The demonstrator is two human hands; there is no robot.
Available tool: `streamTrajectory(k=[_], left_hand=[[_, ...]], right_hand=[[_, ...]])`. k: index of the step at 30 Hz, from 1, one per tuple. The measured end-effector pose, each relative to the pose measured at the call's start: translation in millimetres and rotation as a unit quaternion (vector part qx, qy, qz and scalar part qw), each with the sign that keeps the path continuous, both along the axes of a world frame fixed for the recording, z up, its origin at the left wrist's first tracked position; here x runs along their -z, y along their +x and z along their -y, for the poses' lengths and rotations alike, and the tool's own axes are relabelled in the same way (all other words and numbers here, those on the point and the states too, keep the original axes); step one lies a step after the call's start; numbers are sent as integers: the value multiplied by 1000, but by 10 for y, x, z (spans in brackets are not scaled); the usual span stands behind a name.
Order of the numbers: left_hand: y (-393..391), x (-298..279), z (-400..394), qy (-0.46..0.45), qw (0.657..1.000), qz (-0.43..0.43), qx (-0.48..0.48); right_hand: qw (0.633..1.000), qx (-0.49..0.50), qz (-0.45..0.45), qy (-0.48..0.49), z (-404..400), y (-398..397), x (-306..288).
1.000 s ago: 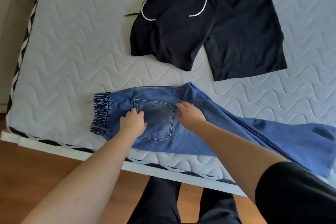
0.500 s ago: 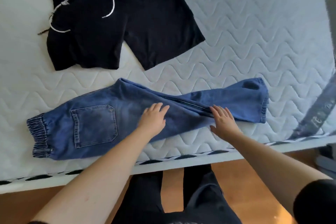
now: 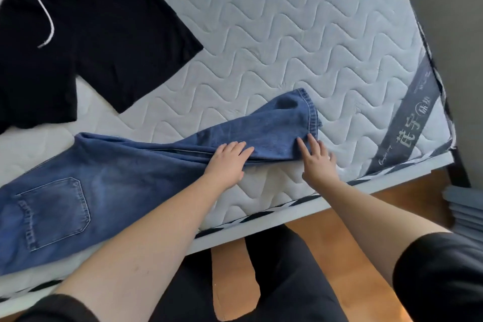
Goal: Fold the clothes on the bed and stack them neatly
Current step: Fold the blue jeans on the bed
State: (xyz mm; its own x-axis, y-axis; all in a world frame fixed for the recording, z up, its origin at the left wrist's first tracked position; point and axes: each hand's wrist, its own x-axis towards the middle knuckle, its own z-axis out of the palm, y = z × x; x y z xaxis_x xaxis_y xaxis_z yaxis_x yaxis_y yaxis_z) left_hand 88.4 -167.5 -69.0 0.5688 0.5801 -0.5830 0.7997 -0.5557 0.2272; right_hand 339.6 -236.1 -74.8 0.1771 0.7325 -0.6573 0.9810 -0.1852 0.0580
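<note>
Jeans (image 3: 125, 185) are lying along the near edge of the bed (image 3: 300, 42), already folded in half the long way, with the black shorts (image 3: 99, 42) spread out flat farther back. Both hands have been sliding from the pocket end down the legs, so now the left hand (image 3: 227, 162) is pressing flat on the leg and the right hand (image 3: 317, 162) is touching the hem with straight fingers, each grip wide and holding nothing. Smoothing is probably almost done, and folding the legs over is likely coming next.

Bare mattress (image 3: 287, 42) beyond jeans (image 3: 130, 172); shorts (image 3: 91, 34) block far-left.
</note>
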Motion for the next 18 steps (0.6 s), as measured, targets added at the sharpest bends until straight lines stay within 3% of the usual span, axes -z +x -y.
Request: streamTrajectory(k=[6, 10, 18], left_hand=[[264, 176, -17, -26, 999, -17, -25], [365, 211, -38, -27, 999, -2, -37], [980, -164, -317, 10, 972, 182, -148]], right_hand=[[994, -10, -23, 110, -204, 31, 265], [977, 46, -90, 189, -362, 145, 237], [887, 215, -275, 303, -579, 282, -539]])
